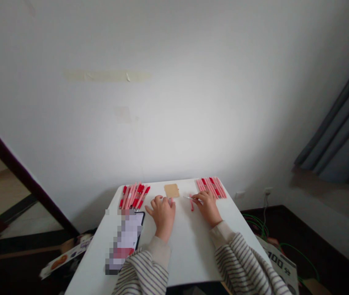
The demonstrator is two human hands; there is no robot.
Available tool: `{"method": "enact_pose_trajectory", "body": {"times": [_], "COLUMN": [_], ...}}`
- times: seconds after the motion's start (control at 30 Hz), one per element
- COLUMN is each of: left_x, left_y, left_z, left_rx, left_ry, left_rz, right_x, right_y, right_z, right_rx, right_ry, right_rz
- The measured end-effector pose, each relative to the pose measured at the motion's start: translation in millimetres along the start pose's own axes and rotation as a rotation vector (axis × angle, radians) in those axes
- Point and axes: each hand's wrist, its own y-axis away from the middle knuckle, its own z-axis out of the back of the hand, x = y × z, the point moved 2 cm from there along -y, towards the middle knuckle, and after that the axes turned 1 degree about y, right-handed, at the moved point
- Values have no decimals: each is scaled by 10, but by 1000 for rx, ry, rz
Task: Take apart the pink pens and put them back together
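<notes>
My right hand [207, 208] pinches a thin whitish stick [188, 197], much like a pen refill, pointing left over the white table. Just below it lies a short pink pen piece [192, 205] close to my fingertips. My left hand [164, 214] is palm down with curled fingers near a tan square [171, 190]. A bit of pink shows by its thumb and forefinger; most of whatever it holds is hidden. A loose bunch of pink and red pens [134, 196] lies at the back left. More pink pens [214, 187] lie in a row at the back right.
A phone [128, 235], partly blurred out, rests on the white table [189, 254] left of my left forearm. The wall [174, 123] rises behind the table. Green cables [256, 223] and a printed box [280, 262] are on the floor at right.
</notes>
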Motion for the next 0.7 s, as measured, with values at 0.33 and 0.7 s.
{"method": "enact_pose_trajectory", "body": {"times": [0.33, 0.7], "left_x": [-30, -66], "left_y": [-12, -3], "left_z": [8, 30], "left_rx": [2, -25], "left_ry": [87, 202], "left_rz": [-48, -129], "right_x": [10, 64], "right_y": [6, -7], "right_z": [22, 72], "right_rx": [-2, -4], "right_ry": [-21, 14], "right_rz": [-18, -55]}}
